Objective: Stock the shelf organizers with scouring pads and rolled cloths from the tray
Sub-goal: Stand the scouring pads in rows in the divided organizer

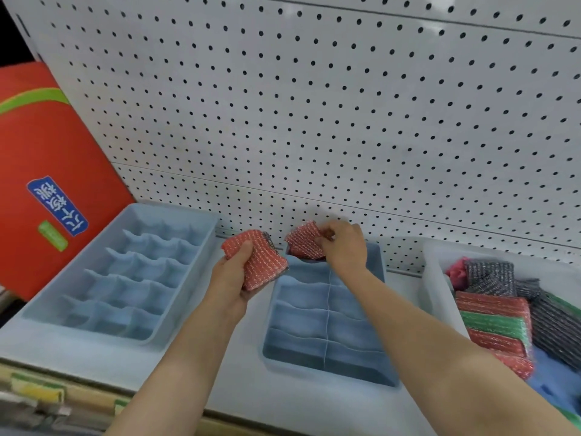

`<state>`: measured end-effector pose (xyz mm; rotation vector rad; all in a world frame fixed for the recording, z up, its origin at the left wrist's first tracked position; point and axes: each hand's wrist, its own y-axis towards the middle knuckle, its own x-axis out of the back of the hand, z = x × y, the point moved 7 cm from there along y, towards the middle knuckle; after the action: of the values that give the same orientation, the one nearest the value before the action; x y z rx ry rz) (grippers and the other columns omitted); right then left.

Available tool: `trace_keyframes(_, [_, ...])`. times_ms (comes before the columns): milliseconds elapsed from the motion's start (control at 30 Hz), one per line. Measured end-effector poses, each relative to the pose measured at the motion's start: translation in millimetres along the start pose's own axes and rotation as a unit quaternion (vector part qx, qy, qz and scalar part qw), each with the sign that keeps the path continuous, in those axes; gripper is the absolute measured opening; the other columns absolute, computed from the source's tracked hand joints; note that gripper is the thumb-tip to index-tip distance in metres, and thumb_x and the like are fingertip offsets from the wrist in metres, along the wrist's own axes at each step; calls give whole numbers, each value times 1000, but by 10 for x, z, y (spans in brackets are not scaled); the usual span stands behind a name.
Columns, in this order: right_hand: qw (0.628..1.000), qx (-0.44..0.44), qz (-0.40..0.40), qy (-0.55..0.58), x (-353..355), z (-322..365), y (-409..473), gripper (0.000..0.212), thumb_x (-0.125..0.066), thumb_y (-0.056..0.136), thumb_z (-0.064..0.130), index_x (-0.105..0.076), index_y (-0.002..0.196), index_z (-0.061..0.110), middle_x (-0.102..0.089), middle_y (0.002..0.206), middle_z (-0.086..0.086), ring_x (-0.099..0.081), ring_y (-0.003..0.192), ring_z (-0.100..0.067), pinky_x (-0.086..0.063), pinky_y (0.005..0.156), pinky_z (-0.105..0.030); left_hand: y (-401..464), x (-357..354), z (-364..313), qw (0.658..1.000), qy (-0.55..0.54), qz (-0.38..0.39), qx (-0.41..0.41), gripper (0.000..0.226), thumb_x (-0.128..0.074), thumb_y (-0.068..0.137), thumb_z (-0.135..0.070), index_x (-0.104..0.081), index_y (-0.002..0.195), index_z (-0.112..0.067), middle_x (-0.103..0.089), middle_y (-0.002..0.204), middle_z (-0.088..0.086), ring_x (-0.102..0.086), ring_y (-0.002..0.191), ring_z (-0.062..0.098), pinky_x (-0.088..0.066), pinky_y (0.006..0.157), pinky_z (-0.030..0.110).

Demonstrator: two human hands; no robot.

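Observation:
My left hand (234,272) grips a red scouring pad (261,262) just left of the darker blue organizer (327,366). My right hand (344,243) pinches a second red scouring pad (301,240) over the far end of that organizer, at its back compartments. The compartments I can see in it hold nothing. A lighter blue organizer (47,309) with several bare compartments stands to the left. At the right, a white tray (435,278) holds several red, green and dark grey scouring pads (493,313). A pink cloth (456,270) shows at its back.
A white pegboard wall (314,105) rises right behind the shelf. A red box (47,171) with a blue label leans at the far left. The shelf's front edge (78,398) carries price-tag strips. Blue items lie at the tray's near corner.

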<state>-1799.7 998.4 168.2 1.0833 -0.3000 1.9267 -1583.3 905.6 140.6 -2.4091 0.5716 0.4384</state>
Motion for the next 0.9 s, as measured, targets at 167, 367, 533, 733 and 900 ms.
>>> trace_keyframes(167, [996, 29, -11, -89, 80, 124, 77, 19, -68, 86, 17, -75, 101, 25, -69, 102, -1, -61, 100, -24, -49, 74, -31, 21, 47, -32, 1000, 3, 2, -8, 37, -64, 94, -29, -59, 128, -13, -72, 110, 9, -69, 99, 24, -56, 90, 48])
trace_keyframes(367, [983, 43, 69, -165, -123, 212, 40, 23, -59, 87, 11, -76, 102, 18, -69, 106, -5, -65, 94, -27, -51, 73, -32, 42, -18, 9, 1000, 24, 17, -7, 38, -64, 94, -29, -59, 128, -14, -72, 109, 9, -69, 99, 25, -56, 91, 48])
trace_keyframes(533, [992, 23, 112, -49, -224, 125, -122, 34, -63, 91, 38, -69, 121, 22, -70, 115, 0, -64, 104, -21, -51, 84, -32, 38, -123, 17, 998, 47, 36, -15, 41, -65, 93, -31, -58, 129, -13, -72, 112, 10, -69, 101, 26, -57, 91, 46])
trace_keyframes(733, [884, -169, 276, 338, -174, 337, -470, 51, -79, 74, 54, -69, 101, 11, -75, 93, -3, -68, 80, -16, -56, 70, -31, 36, -298, 42, 995, 74, 56, -29, 44, -64, 94, -35, -56, 131, -14, -73, 112, 8, -71, 99, 24, -59, 76, 35])
trace_keyframes(900, [854, -202, 258, 404, -178, 179, -481, 17, -80, 81, 16, -71, 91, 5, -75, 96, -17, -70, 85, -27, -59, 86, -44, 3, -395, 108, 992, 92, 79, -15, 49, -64, 92, -42, -53, 134, -17, -72, 116, 7, -72, 99, 22, -60, 74, 33])
